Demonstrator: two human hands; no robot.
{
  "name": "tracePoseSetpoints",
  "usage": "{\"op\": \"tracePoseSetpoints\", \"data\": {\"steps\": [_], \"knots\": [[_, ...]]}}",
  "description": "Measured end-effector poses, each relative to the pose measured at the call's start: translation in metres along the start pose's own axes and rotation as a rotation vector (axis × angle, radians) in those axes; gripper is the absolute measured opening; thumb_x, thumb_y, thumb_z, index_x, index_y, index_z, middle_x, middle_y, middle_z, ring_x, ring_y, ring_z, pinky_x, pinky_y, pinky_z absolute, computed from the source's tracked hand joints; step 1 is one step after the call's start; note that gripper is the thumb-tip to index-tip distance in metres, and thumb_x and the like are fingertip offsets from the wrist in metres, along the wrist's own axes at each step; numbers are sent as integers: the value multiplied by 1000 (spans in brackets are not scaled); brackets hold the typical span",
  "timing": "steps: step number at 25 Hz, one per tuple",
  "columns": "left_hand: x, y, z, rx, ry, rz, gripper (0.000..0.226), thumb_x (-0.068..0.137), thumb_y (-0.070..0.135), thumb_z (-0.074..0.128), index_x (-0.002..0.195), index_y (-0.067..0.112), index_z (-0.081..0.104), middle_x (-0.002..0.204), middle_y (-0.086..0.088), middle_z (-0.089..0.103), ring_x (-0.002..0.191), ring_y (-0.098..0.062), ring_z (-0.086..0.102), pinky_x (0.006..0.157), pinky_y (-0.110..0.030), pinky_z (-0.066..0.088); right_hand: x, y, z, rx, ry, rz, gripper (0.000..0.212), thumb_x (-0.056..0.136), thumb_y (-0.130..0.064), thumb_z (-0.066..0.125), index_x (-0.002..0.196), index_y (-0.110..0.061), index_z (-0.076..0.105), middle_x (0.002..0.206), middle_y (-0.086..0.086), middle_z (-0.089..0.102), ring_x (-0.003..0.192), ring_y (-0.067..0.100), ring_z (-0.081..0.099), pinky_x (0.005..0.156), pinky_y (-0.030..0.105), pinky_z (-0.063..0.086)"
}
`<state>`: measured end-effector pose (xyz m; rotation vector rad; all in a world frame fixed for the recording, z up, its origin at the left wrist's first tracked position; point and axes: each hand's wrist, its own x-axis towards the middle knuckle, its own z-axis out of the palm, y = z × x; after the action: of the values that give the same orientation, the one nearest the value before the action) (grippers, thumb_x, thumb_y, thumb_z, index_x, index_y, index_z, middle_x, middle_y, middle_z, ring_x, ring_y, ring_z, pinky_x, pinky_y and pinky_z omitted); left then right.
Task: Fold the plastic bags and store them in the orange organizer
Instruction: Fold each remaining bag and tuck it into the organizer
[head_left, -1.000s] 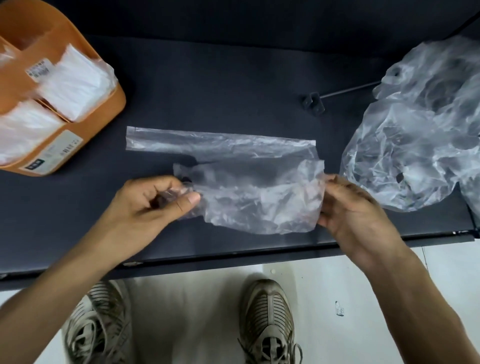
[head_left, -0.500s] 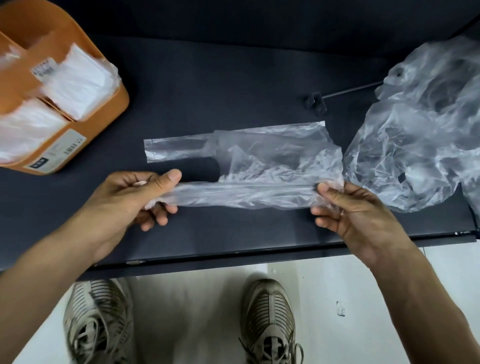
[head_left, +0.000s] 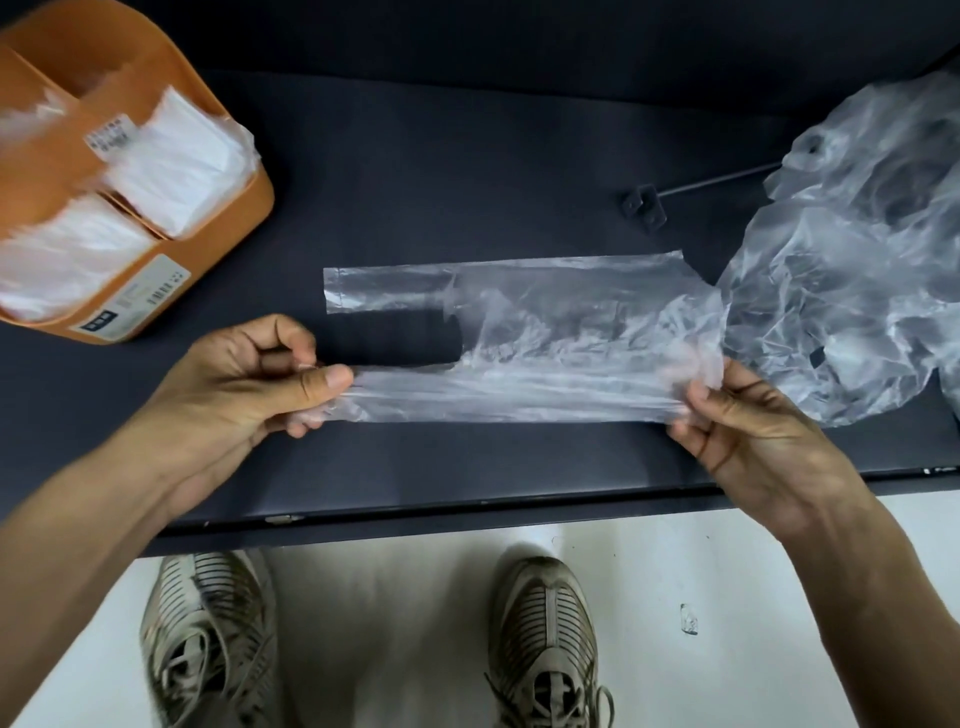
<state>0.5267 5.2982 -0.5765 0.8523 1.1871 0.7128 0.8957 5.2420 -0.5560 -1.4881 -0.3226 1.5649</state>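
Both forearms are bare to the frame's edge, with no sleeve, watch or ring showing on the left hand (head_left: 244, 384) or the right hand (head_left: 753, 441). The feet wear grey-beige mesh running shoes (head_left: 545, 639) with dark ribbed stripes across the toe box, dark laces and scuffed, dirt-marked uppers; the left one looks blurred.

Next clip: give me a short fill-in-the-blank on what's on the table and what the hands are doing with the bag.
1. Both hands, left hand and right hand, pinch the near edge of one clear ____ bag.
2. The organizer at the far left is coloured ____.
3. The pile of crumpled bags lies on the ____ side of the table.
4. The organizer's compartments hold ____ bags.

Missing words: plastic; orange; right; folded
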Motion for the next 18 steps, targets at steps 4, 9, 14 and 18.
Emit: {"op": "tracePoseSetpoints", "data": {"steps": [4, 9, 14, 18], "knots": [[-1, 0, -12, 132, -54, -19, 64, 25, 59, 99, 69, 24, 67, 66, -6, 62, 47, -13, 51, 42, -18, 42, -5, 0, -2, -216, 71, 43, 43, 55, -13, 84, 93, -19, 64, 79, 4, 70, 55, 13, 66, 50, 23, 56], [0, 11, -21, 504, 109, 44, 43, 53, 53, 95, 83, 35, 70, 74, 5, 69, 51, -3, 56, 48, -18, 48, -20, -8, 1, -492, -4, 100, 72, 37, -51, 100, 97, -19, 76, 73, 4, 64, 45, 18, 54, 42, 27, 48], [-6, 4, -6, 1196, 407, 595, 28, 85, 64, 62, 95, 38, 66, 89, 9, 59, 72, -15, 55, 69, -37, 47, -20, -9, 3, -879, 202, -74, 39, 82, -54, 72, 79, -16, 73, 65, 6, 69, 47, 19, 54, 54, 35, 45], [-7, -14, 36, 1375, 86, 719, 41, 93, 51, 50, 104, 17, 71, 108, -4, 62, 90, -30, 57, 79, -45, 45, -1, -5, 9, -1130, 186, -784, 18, 95, -31, 60, 106, -20, 69, 109, -1, 69, 99, 11, 63, 90, 25, 50]]}}
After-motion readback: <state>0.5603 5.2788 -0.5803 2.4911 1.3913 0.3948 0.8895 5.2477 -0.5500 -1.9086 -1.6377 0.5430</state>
